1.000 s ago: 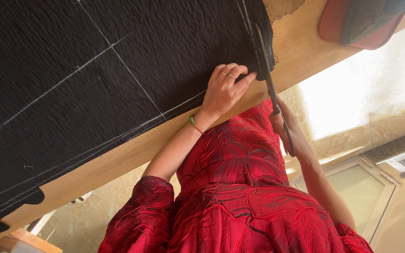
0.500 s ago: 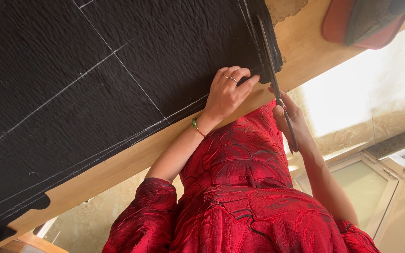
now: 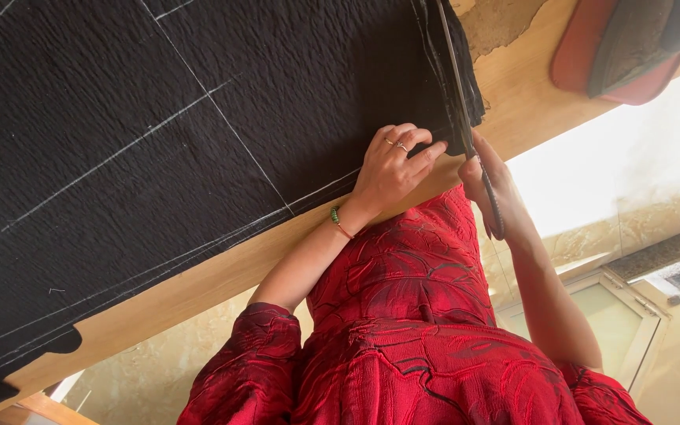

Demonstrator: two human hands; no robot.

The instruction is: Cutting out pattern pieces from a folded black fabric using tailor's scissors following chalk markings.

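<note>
A left hand (image 3: 391, 169) presses flat, fingers spread, on chalk-marked black cloth (image 3: 198, 142) lying on a wooden table (image 3: 198, 283), while the right hand (image 3: 493, 193) grips scissors (image 3: 466, 118) at the cloth's edge.

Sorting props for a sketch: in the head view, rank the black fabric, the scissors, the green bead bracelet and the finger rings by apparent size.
1. black fabric, covering most of the wooden table
2. scissors, long and thin
3. green bead bracelet
4. finger rings, tiny; close to the bracelet in visible size, so unsure.
</note>
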